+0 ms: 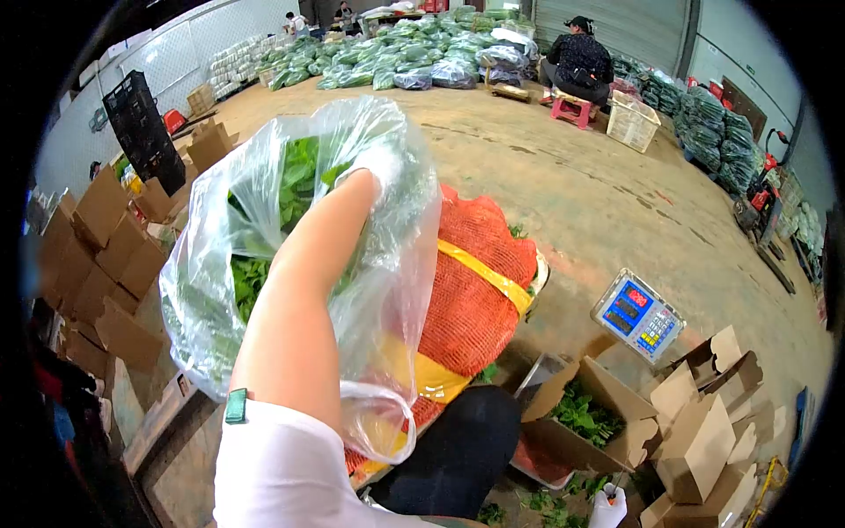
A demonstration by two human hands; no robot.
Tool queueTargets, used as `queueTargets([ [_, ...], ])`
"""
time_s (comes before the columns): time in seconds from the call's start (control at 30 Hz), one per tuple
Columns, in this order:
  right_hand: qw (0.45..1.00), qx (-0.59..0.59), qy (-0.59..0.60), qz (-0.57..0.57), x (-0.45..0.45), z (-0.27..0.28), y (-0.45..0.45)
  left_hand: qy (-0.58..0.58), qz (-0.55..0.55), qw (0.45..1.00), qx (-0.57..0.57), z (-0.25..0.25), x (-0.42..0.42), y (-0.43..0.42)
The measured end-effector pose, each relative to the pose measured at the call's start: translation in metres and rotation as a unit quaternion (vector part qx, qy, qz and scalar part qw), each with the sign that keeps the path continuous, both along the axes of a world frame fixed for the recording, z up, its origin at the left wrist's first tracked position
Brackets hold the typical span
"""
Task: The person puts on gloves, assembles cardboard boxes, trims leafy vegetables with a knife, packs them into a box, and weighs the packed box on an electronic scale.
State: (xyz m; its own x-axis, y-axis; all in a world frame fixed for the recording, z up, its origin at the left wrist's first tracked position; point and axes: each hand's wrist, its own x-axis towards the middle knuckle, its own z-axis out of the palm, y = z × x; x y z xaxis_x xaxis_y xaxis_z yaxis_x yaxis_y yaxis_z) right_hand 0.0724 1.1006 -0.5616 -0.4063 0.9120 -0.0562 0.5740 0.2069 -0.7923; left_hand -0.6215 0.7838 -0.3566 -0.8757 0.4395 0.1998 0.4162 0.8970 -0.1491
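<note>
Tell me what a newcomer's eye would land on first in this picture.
First, the big clear plastic bag left of centre, with leafy greens inside and the left hand reaching in. Next, the orange-red mesh sack just right of it, crossed by a yellow band. Then the digital scale's lit blue panel, farther right.

Stained tan floor (pixel 563 198), pale wall (pixel 167 66) at left, grey roller shutter (pixel 647 35) at back

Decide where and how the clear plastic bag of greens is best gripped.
Probably by hooking the handle loop from the wearer's right: it hangs open at the near side of the bag, apart from the leaves, while the walls look thin and slack.
</note>
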Motion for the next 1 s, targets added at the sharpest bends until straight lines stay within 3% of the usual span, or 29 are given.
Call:
queueTargets([
  [0.07, 0.999, 0.025, -0.033, 0.023, -0.009, -0.004, 0.000, -0.019, -0.020, 0.999, -0.022, -0.001, -0.003, -0.008],
  [0.1, 0.998, 0.036, -0.014, 0.048, -0.008, -0.016, 0.006, -0.091, 0.007, 0.995, 0.029, 0.012, 0.022, -0.012],
  [0.2, 0.991, 0.082, -0.077, 0.079, -0.028, 0.000, -0.001, -0.061, -0.024, 0.997, -0.028, 0.009, 0.028, -0.023],
  [0.27, 0.992, 0.071, -0.069, 0.079, -0.026, -0.011, 0.000, -0.040, -0.028, 0.962, -0.268, 0.006, 0.034, -0.026],
  [0.4, 0.993, 0.075, -0.051, 0.076, -0.030, -0.009, -0.002, -0.004, -0.048, 0.961, -0.273, -0.004, 0.043, -0.025],
  [0.43, 0.992, 0.075, -0.061, 0.078, -0.027, -0.008, -0.003, 0.124, -0.118, 0.962, -0.214, -0.056, -0.015, -0.046],
  [0.47, 0.993, 0.074, -0.058, 0.074, -0.028, 0.001, -0.008, 0.127, -0.122, 0.961, -0.215, -0.045, -0.007, -0.039],
  [0.5, 0.988, 0.103, -0.072, 0.087, -0.031, 0.016, -0.014, 0.212, -0.162, 0.951, -0.157, -0.030, 0.008, -0.034],
  [0.57, 0.975, 0.154, -0.100, 0.123, -0.030, 0.030, -0.015, 0.244, -0.156, 0.938, -0.190, -0.012, 0.012, -0.036],
  [0.6, 0.974, 0.152, -0.101, 0.132, -0.030, 0.027, -0.010, 0.260, -0.153, 0.931, -0.206, 0.026, 0.055, -0.026],
  [0.63, 0.975, 0.181, -0.037, 0.125, -0.033, 0.020, -0.004, 0.134, -0.065, 0.950, -0.276, 0.067, 0.100, -0.014],
  [0.67, 0.971, 0.208, 0.028, 0.116, -0.035, 0.017, -0.003, 0.133, -0.079, 0.948, -0.280, 0.076, 0.092, -0.021],
  [0.73, 0.974, 0.187, 0.019, 0.127, -0.044, 0.039, -0.012, 0.189, -0.075, 0.946, -0.251, 0.104, 0.103, -0.036],
  [0.8, 0.994, 0.044, -0.048, 0.085, -0.057, 0.070, -0.029, 0.246, -0.087, 0.916, -0.304, 0.138, 0.136, -0.052],
  [0.83, 0.996, 0.020, -0.026, 0.086, -0.056, 0.066, -0.029, 0.244, -0.070, 0.921, -0.297, 0.150, 0.151, -0.062],
  [0.9, 0.994, 0.046, -0.025, 0.098, -0.054, 0.061, -0.031, 0.252, -0.056, 0.932, -0.256, 0.166, 0.187, -0.083],
  [1.0, 0.990, 0.076, -0.031, 0.114, -0.050, 0.059, -0.036, 0.252, -0.042, 0.912, -0.322, 0.158, 0.223, -0.119],
])
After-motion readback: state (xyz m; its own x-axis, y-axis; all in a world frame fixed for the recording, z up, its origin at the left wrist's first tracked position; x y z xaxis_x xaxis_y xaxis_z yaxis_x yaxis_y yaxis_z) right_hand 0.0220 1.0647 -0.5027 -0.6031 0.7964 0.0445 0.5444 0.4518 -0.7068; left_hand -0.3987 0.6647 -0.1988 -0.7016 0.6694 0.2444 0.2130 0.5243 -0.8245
